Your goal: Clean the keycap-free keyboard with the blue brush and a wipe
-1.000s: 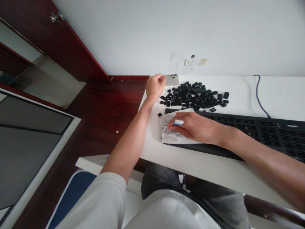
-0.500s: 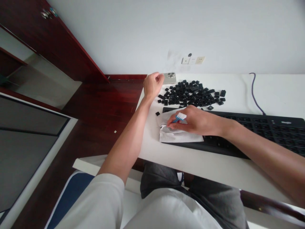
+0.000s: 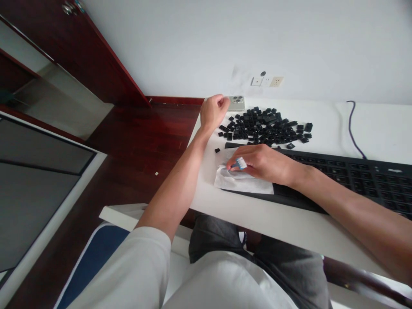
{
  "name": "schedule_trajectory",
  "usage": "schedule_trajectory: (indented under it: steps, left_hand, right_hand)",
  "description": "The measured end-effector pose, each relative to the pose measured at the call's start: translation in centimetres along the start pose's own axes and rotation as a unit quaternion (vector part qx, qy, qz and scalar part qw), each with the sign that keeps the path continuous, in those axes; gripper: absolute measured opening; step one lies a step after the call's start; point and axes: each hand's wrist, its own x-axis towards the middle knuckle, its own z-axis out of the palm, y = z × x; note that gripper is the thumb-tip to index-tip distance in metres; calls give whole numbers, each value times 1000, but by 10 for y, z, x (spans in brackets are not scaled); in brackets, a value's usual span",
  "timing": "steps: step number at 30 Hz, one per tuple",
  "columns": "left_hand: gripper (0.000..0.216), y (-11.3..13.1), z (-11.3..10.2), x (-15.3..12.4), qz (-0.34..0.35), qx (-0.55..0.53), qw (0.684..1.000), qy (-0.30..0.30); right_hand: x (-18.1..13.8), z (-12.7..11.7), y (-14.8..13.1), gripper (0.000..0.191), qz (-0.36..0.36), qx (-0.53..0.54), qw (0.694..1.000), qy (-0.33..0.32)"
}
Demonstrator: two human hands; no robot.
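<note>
My right hand (image 3: 265, 163) is closed around a blue toothbrush (image 3: 241, 163) with white bristles, whose head sticks up past my fingers. It is over a white paper tissue (image 3: 245, 183), which covers the left end of a black keyboard (image 3: 363, 178). Most of the toothbrush's handle is hidden by my hand. At the desk's left end, my left hand (image 3: 213, 112) is curled into a fist beside a phone (image 3: 237, 103) with its camera side up. I see nothing in the fist. A heap of loose black keycaps (image 3: 265, 124) lies behind the keyboard.
A dark cable (image 3: 352, 128) lies at the back of the white desk (image 3: 244, 210), running to the keyboard. Wall sockets (image 3: 267, 81) are above the desk. One stray keycap (image 3: 217, 150) is left of the tissue. A dark red door (image 3: 109, 60) stands at the left.
The toothbrush has tilted, and its head has shifted slightly toward the left in my right hand. The whole view has swung a little. My left hand remains a fist beside the phone.
</note>
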Motion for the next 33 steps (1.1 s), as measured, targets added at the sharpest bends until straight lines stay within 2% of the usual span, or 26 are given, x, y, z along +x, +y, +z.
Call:
schedule_trajectory:
  steps: [7, 12, 17, 21, 27, 33]
  left_hand:
    - [48, -3, 2, 1, -3, -2, 1000, 3]
    - [46, -3, 4, 0, 0, -8, 1000, 4]
    - [50, -3, 4, -1, 5, -10, 1000, 10]
    - [52, -1, 2, -2, 4, -3, 1000, 5]
    - [52, 0, 2, -1, 0, -7, 1000, 0]
    - [51, -2, 3, 0, 0, -10, 1000, 1]
  right_hand:
    - [5, -5, -7, 30, -1, -43, 998, -35]
    - [6, 0, -7, 31, -5, -50, 999, -8]
    - [5, 1, -4, 30, -7, -27, 1000, -15]
    - [5, 5, -1, 31, -13, -46, 999, 22]
    - [5, 4, 7, 22, 0, -30, 1000, -4]
    - [7, 8, 3, 21, 3, -41, 999, 26]
